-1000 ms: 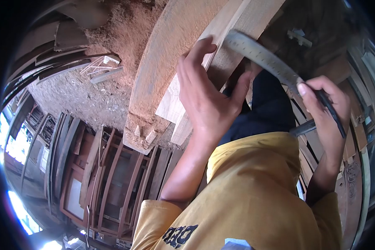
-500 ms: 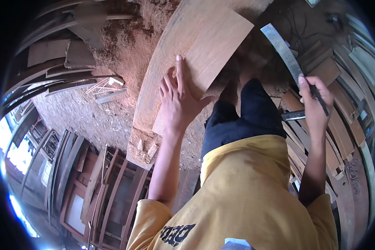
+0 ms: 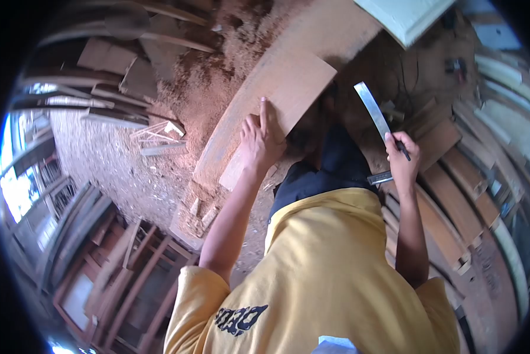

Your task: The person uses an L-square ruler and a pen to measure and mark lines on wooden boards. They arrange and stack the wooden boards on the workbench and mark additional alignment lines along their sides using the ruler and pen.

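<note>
My left hand lies on a flat wooden board, its index finger stretched out along the surface and the other fingers partly bent. The board rests on a longer, dusty plank. To the right, my right hand is closed around a metal strip that looks like a ruler or square blade, together with a dark pen-like item. The strip points up and away from the board, not touching it. A dark metal bar shows beside my right wrist.
A pale panel juts in at the top right. Sawdust covers the ground left of the plank. Stacked wood pieces lie on the right, and reddish wooden frames at the lower left. Wood offcuts lie on the ground.
The board now lies flat on the plank, where before it was tilted up near my left hand. My right hand has drawn the metal strip away from it. The view has shifted, showing the pale panel.
</note>
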Available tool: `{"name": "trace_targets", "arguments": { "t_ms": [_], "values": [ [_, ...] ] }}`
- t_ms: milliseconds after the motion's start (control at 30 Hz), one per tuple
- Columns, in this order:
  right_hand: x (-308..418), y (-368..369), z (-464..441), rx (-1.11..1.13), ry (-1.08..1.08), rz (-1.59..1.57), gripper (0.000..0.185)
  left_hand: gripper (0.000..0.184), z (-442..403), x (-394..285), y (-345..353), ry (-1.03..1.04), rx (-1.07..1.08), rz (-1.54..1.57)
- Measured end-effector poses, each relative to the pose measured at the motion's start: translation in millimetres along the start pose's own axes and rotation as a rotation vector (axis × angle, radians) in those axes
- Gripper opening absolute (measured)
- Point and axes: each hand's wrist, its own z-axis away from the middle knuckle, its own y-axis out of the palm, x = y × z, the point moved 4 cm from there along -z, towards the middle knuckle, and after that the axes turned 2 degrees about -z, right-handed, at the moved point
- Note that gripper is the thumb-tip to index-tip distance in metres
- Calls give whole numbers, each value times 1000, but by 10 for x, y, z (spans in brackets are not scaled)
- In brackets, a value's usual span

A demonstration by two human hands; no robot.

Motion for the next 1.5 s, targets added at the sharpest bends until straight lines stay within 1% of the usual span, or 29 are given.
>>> {"name": "trace_targets", "arguments": {
  "t_ms": [33, 100, 167, 233, 267, 300, 333, 400, 433, 467, 533, 567, 600, 633, 700, 733, 767, 800, 833, 1000, 1167, 1233, 1300, 1333, 1367, 1400, 1433, 1467, 1500],
  "values": [
    [-133, -7, -18, 6, -22, 17, 21, 120, -1, 27, 9, -14, 56, -3],
    [-326, -19, -83, 31, 66, -113, 20, 120, 95, 80, -40, -90, -16, 15],
    [-522, -49, -204, 19, 103, -190, 18, 121, 127, 122, -125, -60, -27, 65],
    [-846, -71, -400, 38, 77, -179, 15, 122, 310, 234, -261, -120, -67, 122],
    [-1082, -108, -515, 50, 57, -70, 11, 122, 448, 293, -329, -162, -88, 146],
    [-975, -158, -491, 39, -69, 36, 9, 122, 587, 355, -401, -205, -115, 166],
    [-999, -137, -484, 54, -41, -65, 18, 122, 719, 438, -387, -270, -139, 178],
    [-1407, -79, -598, 60, -59, 30, 15, 122, 1072, 643, -509, -404, -96, 241],
    [-1639, -16, -627, 55, 92, -97, 11, 123, 1270, 759, -514, -454, -99, 275],
    [-1841, -41, -729, 58, -10, 65, 14, 125, 1468, 902, -546, -520, -139, 313],
    [-1934, 25, -838, 83, 24, 221, 18, 126, 1915, 1119, -435, -633, -159, 361],
    [-1854, 8, -819, 104, 161, 217, 20, 129, 2147, 1278, -406, -737, -223, 349],
    [-1760, 24, -808, 82, 48, 320, 24, 132, 2367, 1413, -354, -830, -282, 338],
    [-1700, 34, -858, 112, 44, 426, 28, 133, 2587, 1545, -305, -925, -333, 314],
    [-1750, 228, -969, 154, -2, 450, 28, 135, 2981, 1965, -13, -1116, -243, 326],
    [-1822, 232, -1101, 172, -80, 421, 27, 135, 3177, 2116, 69, -1128, -249, 325],
    [-1707, 288, -1108, 185, -162, 375, 26, 135, 3409, 2319, 119, -1226, -248, 338],
    [-1649, 321, -1133, 189, -72, 291, 24, 136, 3615, 2497, 156, -1319, -247, 349],
    [-1510, 342, -1111, 188, -81, 271, 24, 136, 3775, 2653, 191, -1317, -270, 342],
    [-1107, 386, -996, 211, -40, 252, 22, 132, 4554, 3400, 314, -1590, -221, 287],
    [-1253, 213, -888, 238, -47, 215, 21, 130, 4887, 4049, 549, -1674, -210, 225],
    [-1519, 98, -844, 271, 38, 24, 19, 130, 4927, 4204, 555, -1684, -181, 276],
    [-1876, -79, -771, 234, 65, -2, 17, 126, 4952, 4421, 720, -1670, -222, 302],
    [-2369, -141, -849, 43, -220, 64, 17, 127, 4913, 4479, 759, -1644, -241, 312],
    [-2304, -220, -584, 47, -114, 49, 15, 127, 4870, 4522, 852, -1617, -250, 306],
    [-1919, -305, -201, 102, 78, 87, 15, 128, 4845, 4528, 925, -1596, -275, 301],
    [-2145, -355, -101, 161, 302, 32, 15, 128, 4829, 4474, 962, -1580, -300, 290],
    [-2045, -387, 143, 126, 327, 20, 16, 128, 4810, 4454, 1035, -1566, -327, 286],
    [-2141, -452, 277, 207, 305, 127, 17, 129, 4768, 4402, 1099, -1544, -350, 277]
  ]
}}
